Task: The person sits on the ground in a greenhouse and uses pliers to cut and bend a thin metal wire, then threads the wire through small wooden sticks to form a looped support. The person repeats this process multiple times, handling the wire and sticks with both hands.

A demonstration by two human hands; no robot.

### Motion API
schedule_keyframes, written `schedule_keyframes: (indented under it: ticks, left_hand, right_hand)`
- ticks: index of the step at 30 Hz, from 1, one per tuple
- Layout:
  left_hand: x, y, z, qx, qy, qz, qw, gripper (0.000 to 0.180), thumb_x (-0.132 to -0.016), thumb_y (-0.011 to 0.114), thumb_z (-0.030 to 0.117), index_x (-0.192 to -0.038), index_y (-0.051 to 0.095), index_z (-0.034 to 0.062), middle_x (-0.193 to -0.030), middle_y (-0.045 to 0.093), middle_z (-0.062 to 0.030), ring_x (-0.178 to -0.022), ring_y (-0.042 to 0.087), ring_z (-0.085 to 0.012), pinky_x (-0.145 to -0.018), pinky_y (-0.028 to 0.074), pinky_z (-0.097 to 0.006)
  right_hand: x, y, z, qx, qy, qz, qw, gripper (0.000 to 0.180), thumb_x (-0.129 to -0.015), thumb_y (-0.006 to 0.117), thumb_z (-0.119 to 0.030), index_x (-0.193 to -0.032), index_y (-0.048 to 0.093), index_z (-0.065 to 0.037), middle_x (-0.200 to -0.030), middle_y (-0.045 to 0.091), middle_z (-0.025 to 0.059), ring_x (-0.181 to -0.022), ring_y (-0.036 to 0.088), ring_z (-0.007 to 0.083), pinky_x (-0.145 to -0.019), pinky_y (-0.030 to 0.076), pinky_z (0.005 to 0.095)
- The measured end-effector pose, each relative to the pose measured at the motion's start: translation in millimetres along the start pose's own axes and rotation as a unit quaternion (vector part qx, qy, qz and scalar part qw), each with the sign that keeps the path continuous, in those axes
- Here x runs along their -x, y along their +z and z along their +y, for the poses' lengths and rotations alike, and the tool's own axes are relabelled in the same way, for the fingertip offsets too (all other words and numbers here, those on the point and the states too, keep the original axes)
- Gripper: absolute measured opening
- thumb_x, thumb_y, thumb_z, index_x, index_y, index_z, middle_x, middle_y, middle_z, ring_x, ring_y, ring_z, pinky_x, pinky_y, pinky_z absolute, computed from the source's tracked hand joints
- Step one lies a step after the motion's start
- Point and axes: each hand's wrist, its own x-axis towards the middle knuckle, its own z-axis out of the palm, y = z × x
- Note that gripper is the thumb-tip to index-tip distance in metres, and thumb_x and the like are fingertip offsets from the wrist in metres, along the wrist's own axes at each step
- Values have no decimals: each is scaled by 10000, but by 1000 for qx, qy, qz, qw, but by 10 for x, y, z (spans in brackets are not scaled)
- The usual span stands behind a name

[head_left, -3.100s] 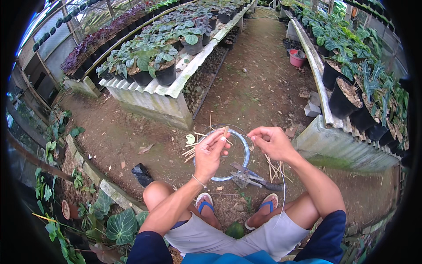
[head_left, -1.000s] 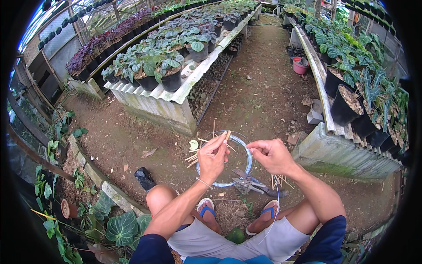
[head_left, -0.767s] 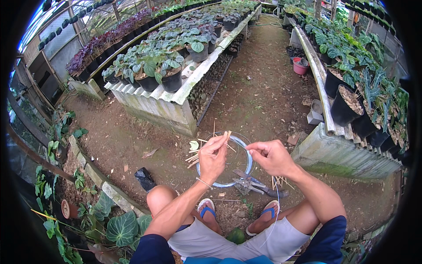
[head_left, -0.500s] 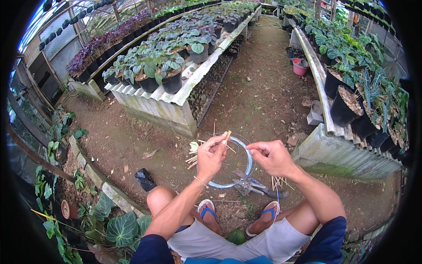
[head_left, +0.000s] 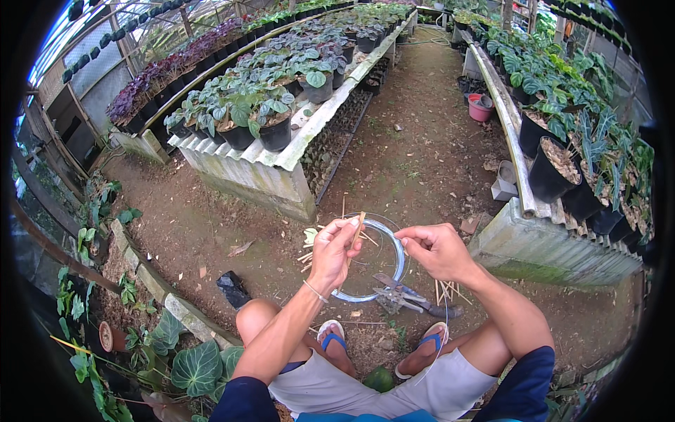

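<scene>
Between the thumb and fingers of my left hand (head_left: 332, 250) is a short, light-brown bamboo stick (head_left: 358, 226), held nearly upright. My right hand (head_left: 439, 252) is pinched just to the right of it, gripping a thin wire. A length of this wire (head_left: 446, 318) hangs below the hand toward my right thigh. On the soil under both hands lies a coil of silvery wire (head_left: 400, 261). Pliers (head_left: 402, 298) rest at its lower right edge, beside a tool with a dark handle (head_left: 446, 311). Several thin sticks (head_left: 450, 290) lie by the tools.
A bench (head_left: 295, 151) of corrugated sheet carries potted plants at the left; another bench (head_left: 541, 246) with pots stands at the right. A dirt path (head_left: 415, 141) runs between them. A black plastic piece (head_left: 232, 288) and broad-leaved plants (head_left: 195, 367) are near my left knee.
My left hand has turned slightly, and the bamboo stick now shows more of its length. My right hand has barely moved; the hanging wire has shifted a little.
</scene>
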Motion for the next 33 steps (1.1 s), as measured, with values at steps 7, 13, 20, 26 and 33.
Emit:
schedule_keyframes:
  ticks: [7,13,20,26,33]
  left_hand:
    - [-8,-8,17,11,-25,17,999,165,-1038,682,139,-1132,701,6,-1004,723,-101,-657,607,-110,-513,404,-201]
    - [-6,-5,28,27,-27,14,999,139,-1035,687,142,-1086,698,13,-988,728,-102,-646,608,-113,-500,396,-199]
    - [-5,7,38,24,-31,8,999,136,-1032,691,140,-1089,701,17,-970,721,-89,-643,609,-114,-494,387,-195]
    - [-1,-2,35,33,-31,8,999,139,-1027,695,133,-1096,697,12,-983,720,-92,-642,610,-116,-490,382,-191]
    - [-8,-15,25,23,-32,11,999,132,-1011,720,139,-1081,693,30,-971,715,-86,-629,594,-104,-468,353,-195]
  right_hand:
    - [0,6,-4,5,-1,-1,1000,248,-998,666,-144,-1155,753,27,-622,588,26,-556,481,42,-505,415,290]
    - [2,33,-5,-2,-22,13,1000,207,-1012,671,-123,-1157,776,-20,-591,483,-42,-545,397,19,-475,336,277]
    - [10,-1,-26,11,-1,-2,1000,245,-992,670,-139,-1153,759,22,-627,595,32,-563,482,39,-506,414,288]
    - [12,11,-27,5,-11,1,1000,246,-994,665,-137,-1160,757,20,-626,592,33,-562,485,46,-511,416,290]
    - [16,1,-40,8,-19,0,1000,243,-996,664,-138,-1159,756,18,-631,596,41,-561,492,53,-515,423,296]
